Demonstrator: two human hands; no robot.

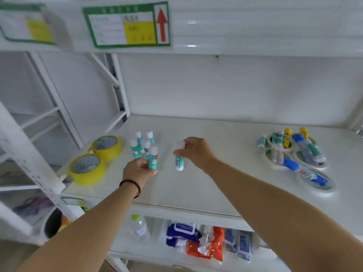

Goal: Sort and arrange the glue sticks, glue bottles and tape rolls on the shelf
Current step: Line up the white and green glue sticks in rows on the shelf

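From the head camera, both bare arms reach over the white shelf (196, 193). The left hand (137, 170), a beaded bracelet (131, 186) at its wrist, is curled around the lower end of an upright teal glue stick (152, 157), just in front of a cluster of upright teal sticks (141, 142). The right hand (195, 151) pinches the white cap of another glue stick (179, 160), which hangs upright with its base at or just above the shelf (contact cannot be told). Two yellow tape rolls (94, 159) lie flat at the left edge. Far right, white tape rolls (298, 158) lie flat with glue bottles (306, 150) and more sticks heaped on and inside them, well apart from both hands
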